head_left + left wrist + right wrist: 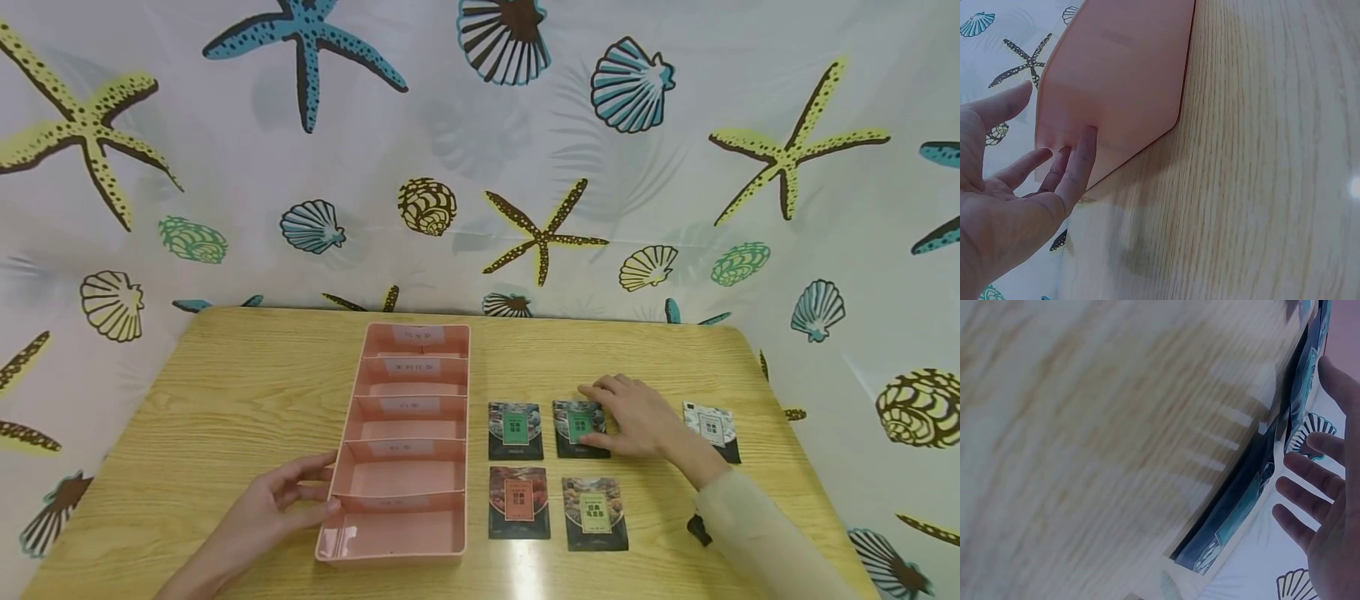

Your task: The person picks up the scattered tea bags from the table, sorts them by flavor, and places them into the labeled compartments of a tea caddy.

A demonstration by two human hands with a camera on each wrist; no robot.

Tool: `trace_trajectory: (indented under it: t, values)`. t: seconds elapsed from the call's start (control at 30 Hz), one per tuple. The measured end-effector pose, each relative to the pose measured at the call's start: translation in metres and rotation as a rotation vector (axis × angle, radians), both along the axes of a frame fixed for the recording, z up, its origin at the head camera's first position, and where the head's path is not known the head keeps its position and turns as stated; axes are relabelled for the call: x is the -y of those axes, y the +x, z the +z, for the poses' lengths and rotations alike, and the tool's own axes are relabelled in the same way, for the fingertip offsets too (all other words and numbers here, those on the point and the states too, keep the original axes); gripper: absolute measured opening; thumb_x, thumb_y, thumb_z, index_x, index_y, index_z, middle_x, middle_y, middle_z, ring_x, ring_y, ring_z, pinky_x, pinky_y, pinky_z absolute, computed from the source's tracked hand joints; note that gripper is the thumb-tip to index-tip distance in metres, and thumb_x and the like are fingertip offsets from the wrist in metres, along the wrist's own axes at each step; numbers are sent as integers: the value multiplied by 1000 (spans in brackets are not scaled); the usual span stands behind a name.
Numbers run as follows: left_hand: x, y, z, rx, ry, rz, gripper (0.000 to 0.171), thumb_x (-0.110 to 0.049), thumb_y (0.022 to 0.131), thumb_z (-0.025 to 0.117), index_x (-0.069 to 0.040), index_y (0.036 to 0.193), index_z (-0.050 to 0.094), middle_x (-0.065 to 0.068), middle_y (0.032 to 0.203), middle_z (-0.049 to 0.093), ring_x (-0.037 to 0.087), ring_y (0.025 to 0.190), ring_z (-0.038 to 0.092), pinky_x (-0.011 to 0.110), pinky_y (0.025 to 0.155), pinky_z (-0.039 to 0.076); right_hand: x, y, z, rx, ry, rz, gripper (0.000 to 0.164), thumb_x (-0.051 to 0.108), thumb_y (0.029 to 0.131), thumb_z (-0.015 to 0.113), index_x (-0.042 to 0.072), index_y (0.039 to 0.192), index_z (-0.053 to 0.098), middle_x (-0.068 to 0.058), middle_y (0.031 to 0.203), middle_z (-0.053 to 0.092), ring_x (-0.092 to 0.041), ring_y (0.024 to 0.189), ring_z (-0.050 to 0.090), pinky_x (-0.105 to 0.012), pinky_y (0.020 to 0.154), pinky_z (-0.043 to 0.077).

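A pink divided box (467, 467) stands lengthwise on the table, with a paper label in each compartment. My left hand (273, 508) is at its near left side; in the left wrist view the fingertips (1089, 140) touch the outer wall, the thumb apart from the other fingers. To the right of the box, my right hand (637, 417) reaches over a green-labelled tea sachet (577, 415). Its fingers are spread, near the far edge, with the thumb by the lower right corner; contact is unclear. A second green-labelled tea sachet (515, 431) lies to its left.
Nearer me lie a red-labelled sachet (519, 502) and a yellow-labelled sachet (595, 514). A white-topped sachet (711, 432) lies right of my right hand. Some dark thing (698, 530) is mostly covered by my sleeve. Patterned cloth (480, 167) hangs behind the wooden table (247, 375).
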State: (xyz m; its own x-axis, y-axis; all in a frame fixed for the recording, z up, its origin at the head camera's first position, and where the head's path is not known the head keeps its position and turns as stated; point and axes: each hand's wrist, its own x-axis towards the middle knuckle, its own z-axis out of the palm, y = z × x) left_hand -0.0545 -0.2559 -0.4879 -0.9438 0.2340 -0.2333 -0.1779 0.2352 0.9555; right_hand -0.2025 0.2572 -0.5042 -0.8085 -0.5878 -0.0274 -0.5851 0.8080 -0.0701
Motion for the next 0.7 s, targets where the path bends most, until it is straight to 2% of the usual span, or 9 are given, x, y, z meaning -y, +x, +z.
trace_trajectory:
  t: [0.23, 0.37, 0.7]
  values:
    - [1, -1, -4, -5, 9, -24, 72, -7, 98, 74, 11, 157, 37, -7, 127, 63, 4, 105, 69, 23, 86, 62, 0, -4, -3, -1, 24, 13, 71, 66, 95, 67, 17, 147, 62, -8, 127, 65, -26, 110, 63, -49, 92, 57]
    - [1, 1, -4, 5, 6, -18, 72, -8, 98, 74, 10, 157, 38, -5, 129, 63, 4, 106, 70, 22, 88, 61, -1, -6, -5, 3, 40, 15, 68, 65, 96, 66, 18, 144, 65, -7, 122, 64, -22, 101, 59, -43, 84, 54]
    - [0, 1, -3, 15, -9, -6, 71, -11, 98, 74, 8, 157, 40, 12, 140, 62, 3, 107, 70, 21, 90, 60, -1, -10, -7, -32, 21, 29, 59, 62, 94, 70, 19, 134, 71, -2, 106, 61, -12, 82, 45, -32, 71, 41]
